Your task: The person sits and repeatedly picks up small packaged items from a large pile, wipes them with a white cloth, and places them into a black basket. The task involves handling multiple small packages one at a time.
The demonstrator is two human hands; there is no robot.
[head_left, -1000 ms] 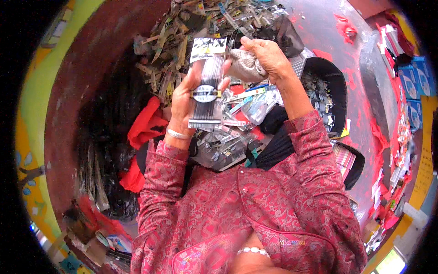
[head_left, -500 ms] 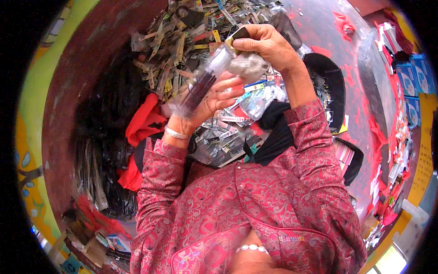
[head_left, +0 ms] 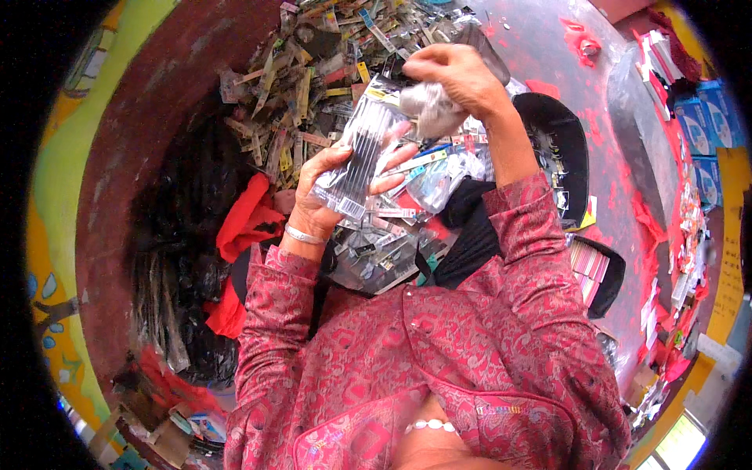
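My left hand (head_left: 329, 192) holds a flat clear plastic packet (head_left: 362, 153) with dark strips inside and a small white label at its lower end. The packet tilts up toward the right. My right hand (head_left: 458, 78) is raised above it, closed on a crumpled grey plastic bag (head_left: 427, 110) that touches the packet's upper end. Both sleeves are red patterned cloth, and a silver bangle sits on my left wrist. Under the hands lies a heap of similar small packets (head_left: 392, 235).
A large pile of loose packets and cards (head_left: 313, 70) covers the floor ahead. Black plastic bags (head_left: 180, 251) and red cloth (head_left: 247, 219) lie to the left. A black tray (head_left: 560, 149) sits at the right, with red scraps and boxes (head_left: 697, 117) beyond.
The packet stood upright facing me a second ago, then tipped over. My left hand now holds it lower and turned, and my right hand has risen with the grey bag.
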